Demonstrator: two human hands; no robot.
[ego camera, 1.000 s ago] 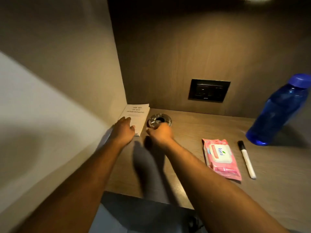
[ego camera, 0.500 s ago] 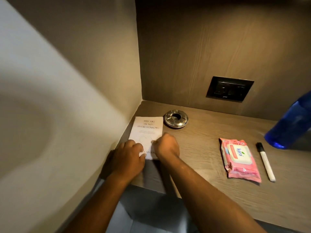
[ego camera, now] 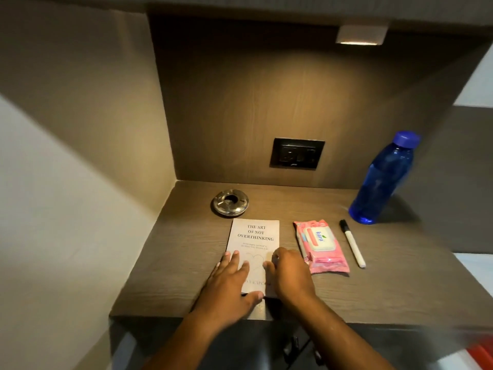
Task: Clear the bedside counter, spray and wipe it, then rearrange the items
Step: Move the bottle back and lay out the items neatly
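Observation:
A white book (ego camera: 254, 237) titled "The Art of Not Overthinking" lies flat on the wooden bedside counter (ego camera: 173, 252), near its front edge. My left hand (ego camera: 230, 283) rests flat on the book's lower left with fingers straight and spread. My right hand (ego camera: 289, 273) sits on the book's lower right edge, fingers loosely bent against the cover. Behind the book stands a round metal ashtray (ego camera: 230, 202). To the right lie a pink pack of wipes (ego camera: 321, 245) and a white marker (ego camera: 352, 243) with a black cap. A blue water bottle (ego camera: 384, 178) stands upright at the back right.
A black wall socket (ego camera: 297, 153) is set in the back panel. Side walls close the niche on the left and right, and a lit lamp (ego camera: 360, 36) hangs under the top. The counter's front edge (ego camera: 186, 316) runs just below my wrists.
The book has slid from the left wall to the middle front of the counter, in front of the ashtray. Both hands moved with it. The view has pulled back.

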